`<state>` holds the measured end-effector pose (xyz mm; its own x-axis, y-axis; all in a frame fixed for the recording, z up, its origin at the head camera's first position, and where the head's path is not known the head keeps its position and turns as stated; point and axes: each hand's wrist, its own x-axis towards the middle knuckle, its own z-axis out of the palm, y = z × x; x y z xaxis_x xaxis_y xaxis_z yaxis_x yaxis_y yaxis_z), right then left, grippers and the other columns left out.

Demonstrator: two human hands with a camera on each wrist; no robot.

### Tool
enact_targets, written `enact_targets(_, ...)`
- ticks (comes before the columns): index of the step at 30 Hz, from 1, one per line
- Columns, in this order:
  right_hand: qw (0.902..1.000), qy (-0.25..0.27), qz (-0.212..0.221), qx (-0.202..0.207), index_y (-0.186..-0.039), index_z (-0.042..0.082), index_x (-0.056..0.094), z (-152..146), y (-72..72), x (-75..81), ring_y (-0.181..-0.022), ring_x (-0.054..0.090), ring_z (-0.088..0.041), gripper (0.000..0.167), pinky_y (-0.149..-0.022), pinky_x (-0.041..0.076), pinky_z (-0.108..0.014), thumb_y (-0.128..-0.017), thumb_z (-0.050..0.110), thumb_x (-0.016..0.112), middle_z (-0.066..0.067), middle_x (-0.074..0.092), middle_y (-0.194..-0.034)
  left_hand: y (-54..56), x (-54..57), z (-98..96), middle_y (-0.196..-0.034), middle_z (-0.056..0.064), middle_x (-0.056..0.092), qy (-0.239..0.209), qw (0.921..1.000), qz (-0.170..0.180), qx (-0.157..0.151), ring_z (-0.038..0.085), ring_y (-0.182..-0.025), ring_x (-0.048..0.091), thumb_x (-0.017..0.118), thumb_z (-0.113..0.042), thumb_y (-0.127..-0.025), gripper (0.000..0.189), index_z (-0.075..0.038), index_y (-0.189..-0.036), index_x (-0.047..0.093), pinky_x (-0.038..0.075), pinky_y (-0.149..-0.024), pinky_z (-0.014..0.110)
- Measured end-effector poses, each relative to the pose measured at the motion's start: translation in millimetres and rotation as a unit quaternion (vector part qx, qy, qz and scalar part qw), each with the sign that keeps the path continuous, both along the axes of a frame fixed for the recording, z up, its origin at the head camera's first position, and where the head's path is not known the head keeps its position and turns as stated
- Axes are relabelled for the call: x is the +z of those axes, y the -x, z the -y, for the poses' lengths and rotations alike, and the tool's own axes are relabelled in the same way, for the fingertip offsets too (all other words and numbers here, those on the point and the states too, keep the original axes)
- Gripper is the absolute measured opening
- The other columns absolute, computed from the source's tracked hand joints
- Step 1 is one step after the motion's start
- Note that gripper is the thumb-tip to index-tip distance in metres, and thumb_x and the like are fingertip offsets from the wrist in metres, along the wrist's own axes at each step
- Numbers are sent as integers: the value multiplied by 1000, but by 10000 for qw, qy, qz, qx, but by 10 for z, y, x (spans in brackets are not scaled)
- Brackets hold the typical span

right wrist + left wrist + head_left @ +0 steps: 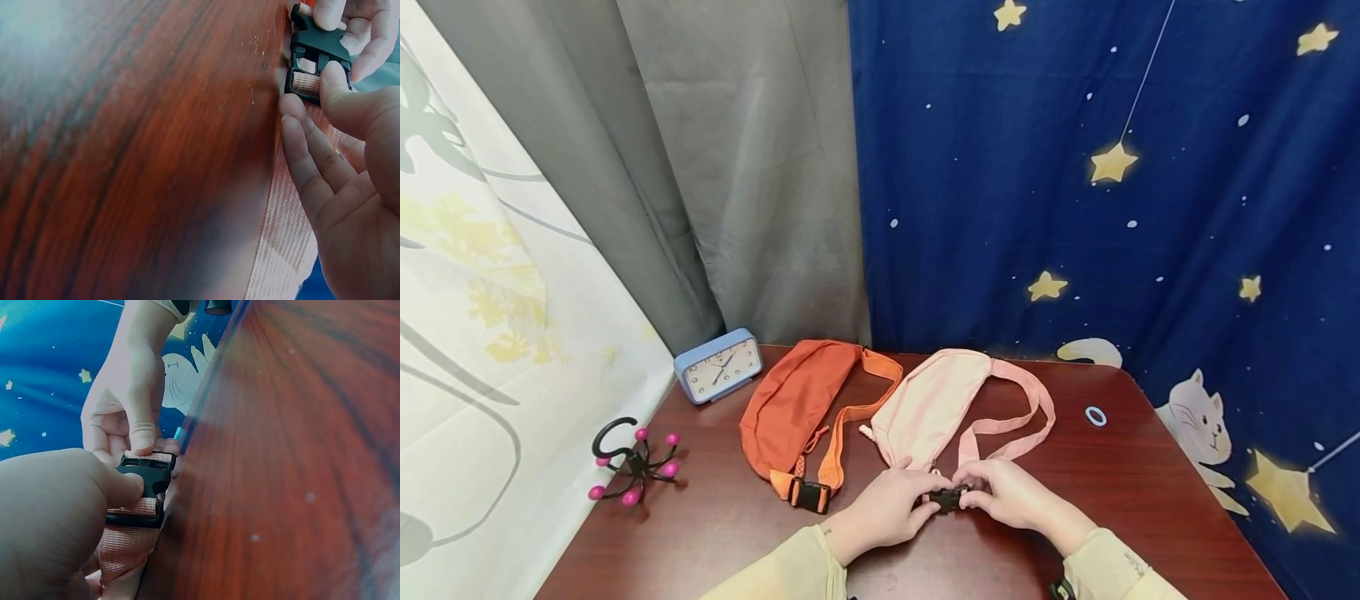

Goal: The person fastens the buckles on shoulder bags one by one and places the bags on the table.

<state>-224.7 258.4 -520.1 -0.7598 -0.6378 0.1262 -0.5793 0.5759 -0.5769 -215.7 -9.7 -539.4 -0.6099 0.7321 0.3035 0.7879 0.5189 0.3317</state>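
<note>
A pink waist bag lies on the table, its pink strap looping out to the right. At the near end of the bag, both hands meet at its black side-release buckle. The left hand pinches one half, with its thumb on the buckle's face in the left wrist view. Thumb and fingers of the right hand pinch the other half, where the strap threads through. The two halves sit together in line; whether they are fully latched I cannot tell. Fingers hide part of the buckle in the head view.
Left of the pink bag lies an orange waist bag with its black buckle fastened. A blue clock stands at the back left, near a black massager with pink tips. A light-blue ring lies right on the table.
</note>
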Motion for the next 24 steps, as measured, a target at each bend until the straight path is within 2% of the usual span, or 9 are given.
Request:
enact_targets(4,9997,152,132,-122,-105,24,70,9,3,-18,-81,66,8,15,-77,57,-22,-98,24,84,17,74,-87,7,-9,-1,-133,-11,79,4,10000,-68,-4,3,-131,71,74,-19,-103,34,-24,-137,74,47,-124,59)
enact_targets(11,9993,376,-84,-13,-99,23,69,41,12,-66,-81,68,8,18,-76,59,-24,-94,23,87,15,78,-86,11,-24,-6,-129,-14,80,-8,10000,-9,-16,1,-127,72,75,-17,-102,35,-26,-136,75,46,-125,59)
enact_targets(19,9986,425,167,-249,-94,23,70,65,16,-67,-74,65,7,20,-71,55,-20,-91,24,89,14,75,-81,8,-41,-1,-129,-13,80,-41,10000,19,-30,0,-126,72,75,-17,-103,34,-25,-136,76,45,-126,59)
enact_targets(24,9981,488,209,-300,-94,22,70,84,18,-73,-73,66,6,22,-70,55,-19,-89,24,91,14,75,-80,18,-45,0,-129,-13,81,-107,9999,-108,-68,-1,-125,72,75,-18,-102,34,-24,-136,76,47,-124,60)
